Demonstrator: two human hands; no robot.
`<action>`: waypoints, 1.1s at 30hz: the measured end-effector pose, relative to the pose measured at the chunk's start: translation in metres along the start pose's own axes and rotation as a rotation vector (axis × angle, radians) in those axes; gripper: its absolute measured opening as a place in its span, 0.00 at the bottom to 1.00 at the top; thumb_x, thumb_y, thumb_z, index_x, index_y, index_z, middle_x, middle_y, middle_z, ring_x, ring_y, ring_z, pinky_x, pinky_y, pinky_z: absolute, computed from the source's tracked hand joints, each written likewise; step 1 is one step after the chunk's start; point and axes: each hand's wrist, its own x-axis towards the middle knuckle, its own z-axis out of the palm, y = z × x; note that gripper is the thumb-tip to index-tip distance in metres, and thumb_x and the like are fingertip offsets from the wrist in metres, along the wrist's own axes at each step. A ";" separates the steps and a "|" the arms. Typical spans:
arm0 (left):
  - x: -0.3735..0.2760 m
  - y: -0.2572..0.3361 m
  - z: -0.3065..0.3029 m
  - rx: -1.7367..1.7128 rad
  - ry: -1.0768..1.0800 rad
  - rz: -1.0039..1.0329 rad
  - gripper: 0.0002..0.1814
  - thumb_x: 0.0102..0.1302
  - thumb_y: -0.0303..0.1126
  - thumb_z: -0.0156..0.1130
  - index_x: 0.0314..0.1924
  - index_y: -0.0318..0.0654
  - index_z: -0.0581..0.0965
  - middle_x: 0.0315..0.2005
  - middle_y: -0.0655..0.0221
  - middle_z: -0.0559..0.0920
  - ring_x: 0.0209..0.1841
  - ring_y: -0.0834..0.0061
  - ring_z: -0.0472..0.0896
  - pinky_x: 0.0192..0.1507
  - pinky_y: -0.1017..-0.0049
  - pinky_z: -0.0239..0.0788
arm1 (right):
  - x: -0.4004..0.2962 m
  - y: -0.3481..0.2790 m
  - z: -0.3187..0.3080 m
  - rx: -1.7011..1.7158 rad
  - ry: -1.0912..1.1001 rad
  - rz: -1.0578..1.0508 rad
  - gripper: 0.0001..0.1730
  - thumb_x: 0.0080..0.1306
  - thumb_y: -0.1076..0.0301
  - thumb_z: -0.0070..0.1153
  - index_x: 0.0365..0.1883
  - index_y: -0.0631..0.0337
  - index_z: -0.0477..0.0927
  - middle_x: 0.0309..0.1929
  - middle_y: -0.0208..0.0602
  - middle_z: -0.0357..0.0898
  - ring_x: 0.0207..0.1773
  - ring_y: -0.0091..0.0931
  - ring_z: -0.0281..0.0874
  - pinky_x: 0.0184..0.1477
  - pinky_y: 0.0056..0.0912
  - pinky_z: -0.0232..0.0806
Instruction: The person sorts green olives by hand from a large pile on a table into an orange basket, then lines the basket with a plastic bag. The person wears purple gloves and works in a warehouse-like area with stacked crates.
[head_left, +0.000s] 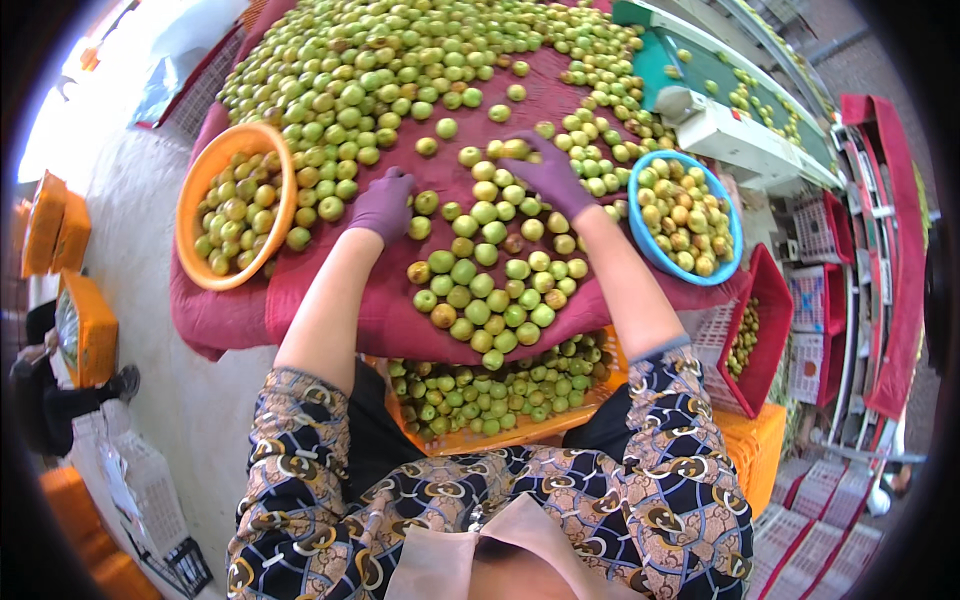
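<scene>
Round green fruits (480, 311) lie in a loose group on a dark red cloth-covered table (330, 300) before me. My right hand (551, 172), in a purple glove, reaches over the far side of this group. Its thumb and fingers are spread around a few yellowish fruits (514, 148); whether it grips them is unclear. My left hand (384, 202), gloved alike, rests low over the cloth with its fingers curled, beside two fruits (424, 202). Its palm side is hidden, so anything inside it cannot be seen.
An orange basin (289, 176) of fruit stands left, a blue basin (736, 240) right. A large fruit heap (360, 67) covers the far table. Below the near edge, an orange crate (517, 435) holds more fruit. A green conveyor (694, 67) runs at far right; a person (56, 397) is left.
</scene>
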 end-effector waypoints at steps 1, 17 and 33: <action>0.004 -0.003 0.004 -0.019 0.018 0.022 0.17 0.64 0.33 0.59 0.53 0.48 0.76 0.59 0.61 0.75 0.56 0.50 0.80 0.55 0.55 0.75 | -0.017 0.003 -0.034 -0.105 0.124 0.007 0.25 0.62 0.52 0.69 0.56 0.46 0.80 0.52 0.44 0.85 0.56 0.38 0.83 0.57 0.38 0.73; -0.005 0.007 -0.001 -0.127 0.086 -0.005 0.33 0.66 0.48 0.65 0.68 0.46 0.69 0.63 0.54 0.74 0.60 0.51 0.78 0.58 0.57 0.73 | -0.163 0.182 -0.340 -0.567 0.538 0.215 0.19 0.71 0.55 0.58 0.54 0.56 0.84 0.48 0.47 0.85 0.51 0.42 0.83 0.56 0.45 0.72; -0.089 0.050 -0.003 -0.163 -0.353 0.198 0.66 0.45 0.60 0.81 0.78 0.45 0.55 0.70 0.48 0.66 0.68 0.44 0.71 0.68 0.56 0.67 | -0.128 0.057 0.006 -0.539 0.027 0.083 0.35 0.65 0.34 0.55 0.63 0.44 0.80 0.59 0.38 0.81 0.62 0.39 0.77 0.65 0.41 0.67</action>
